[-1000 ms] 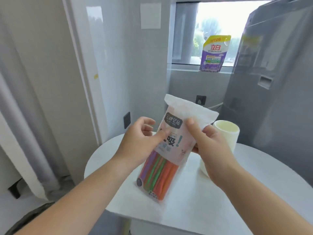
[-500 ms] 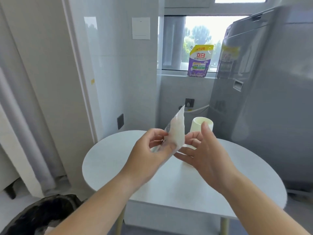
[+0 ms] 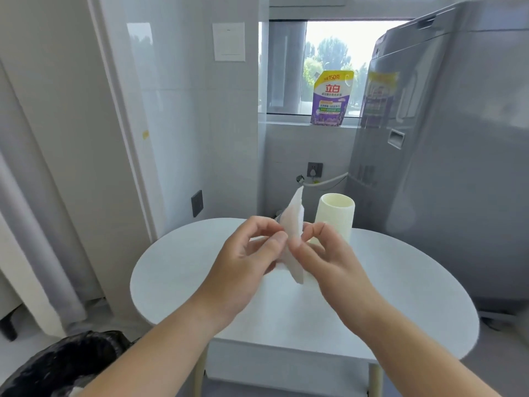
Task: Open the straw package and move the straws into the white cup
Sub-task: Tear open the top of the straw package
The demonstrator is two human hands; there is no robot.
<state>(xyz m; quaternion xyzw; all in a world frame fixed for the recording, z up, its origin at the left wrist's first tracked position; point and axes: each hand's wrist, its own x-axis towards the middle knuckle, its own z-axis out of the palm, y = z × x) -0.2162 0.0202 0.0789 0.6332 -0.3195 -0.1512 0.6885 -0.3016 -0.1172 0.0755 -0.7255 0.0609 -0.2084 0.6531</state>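
The straw package (image 3: 293,224) is a pale translucent bag held edge-on above the round white table (image 3: 171,270), so its straws are hidden from me. My left hand (image 3: 246,259) pinches its left face between thumb and fingers. My right hand (image 3: 323,253) pinches the right face, thumb against the bag. The white cup (image 3: 335,216) stands upright on the table just behind my right hand, its lower part hidden by my fingers; no straws show above its rim.
A grey washing machine (image 3: 443,156) stands close on the right. A purple detergent pouch (image 3: 330,98) sits on the window sill behind. A bin lined with a black bag (image 3: 65,365) is at the lower left, beside a grey curtain (image 3: 31,247).
The package has turned from facing me to edge-on. My right hand, open half a second ago, has closed onto the bag. The view has tilted up and back.
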